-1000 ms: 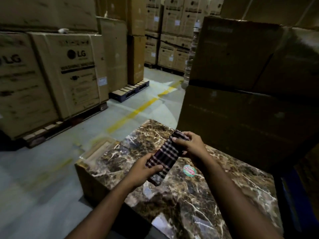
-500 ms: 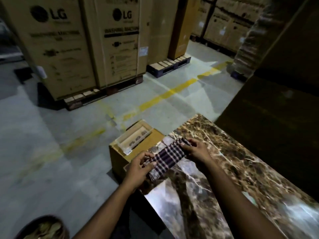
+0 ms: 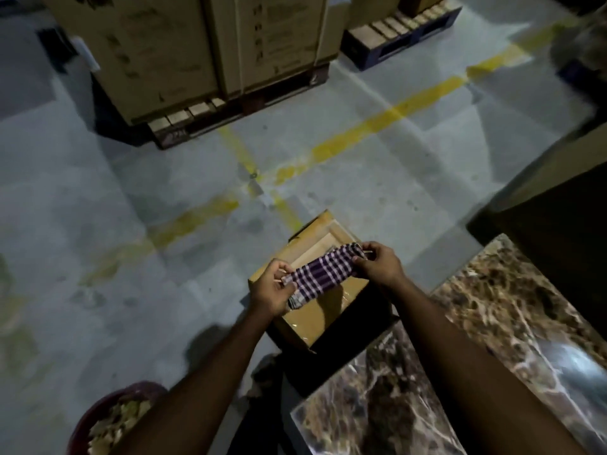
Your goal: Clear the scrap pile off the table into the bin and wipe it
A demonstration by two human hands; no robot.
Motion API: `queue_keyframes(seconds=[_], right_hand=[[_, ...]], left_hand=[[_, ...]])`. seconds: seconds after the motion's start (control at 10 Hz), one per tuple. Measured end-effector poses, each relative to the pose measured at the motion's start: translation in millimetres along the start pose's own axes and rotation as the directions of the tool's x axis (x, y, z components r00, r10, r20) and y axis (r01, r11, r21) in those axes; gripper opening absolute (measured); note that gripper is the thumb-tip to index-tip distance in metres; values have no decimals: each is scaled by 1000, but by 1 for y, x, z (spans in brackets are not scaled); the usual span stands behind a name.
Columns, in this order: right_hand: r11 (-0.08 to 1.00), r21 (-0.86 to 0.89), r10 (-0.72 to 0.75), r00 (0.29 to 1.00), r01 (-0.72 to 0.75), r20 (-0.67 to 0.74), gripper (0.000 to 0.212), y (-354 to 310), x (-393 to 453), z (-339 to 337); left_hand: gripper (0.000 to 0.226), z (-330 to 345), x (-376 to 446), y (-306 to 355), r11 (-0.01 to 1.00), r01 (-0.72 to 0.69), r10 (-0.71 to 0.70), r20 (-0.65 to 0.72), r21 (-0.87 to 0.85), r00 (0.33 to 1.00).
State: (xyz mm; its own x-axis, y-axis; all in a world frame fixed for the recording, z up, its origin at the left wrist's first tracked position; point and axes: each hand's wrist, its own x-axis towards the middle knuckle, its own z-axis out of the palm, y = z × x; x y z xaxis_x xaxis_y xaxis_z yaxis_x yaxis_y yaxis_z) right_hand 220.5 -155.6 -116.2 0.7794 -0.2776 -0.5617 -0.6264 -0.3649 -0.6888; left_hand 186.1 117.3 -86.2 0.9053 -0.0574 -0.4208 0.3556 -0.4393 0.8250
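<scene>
both hands [image 3: 272,289] now hold the checked cloth [image 3: 323,274] over the box [image 3: 315,318].

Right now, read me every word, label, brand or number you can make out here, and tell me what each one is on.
Nothing reads cleanly.
Large cardboard boxes on the pallet: dark print and small symbols, too blurred to read.
White label on the left box's edge: too blurred.
Small carton under the hands: no text visible.
Checked cloth and marble table: no writing.
</scene>
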Motion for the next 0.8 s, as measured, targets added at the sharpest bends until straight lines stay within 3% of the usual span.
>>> queue_keyframes(seconds=[0.1,0.2,0.3,0.5,0.8], right_hand=[[996,-88,17,999,-20,-28,19,-38,2,19],[983,-180,23,999,-28,-26,21,-48,19,33],[975,-219,17,999,-24,-32,26,-45,41,42],[923,-384,-27,999,18,-18,48,-39,54,49],[931,-342,-128,991,128,22,39,-18,-1,63]], left_hand=[[21,11,34,-19,999,33,-31,-74,32,997],[22,20,61,-33,990,98,-93,-50,100,994],[22,30,84,-46,982,127,-119,-59,139,991],[52,45,95,-61,973,199,-202,18,116,979],[45,47,63,-49,984,54,-62,37,172,997]])
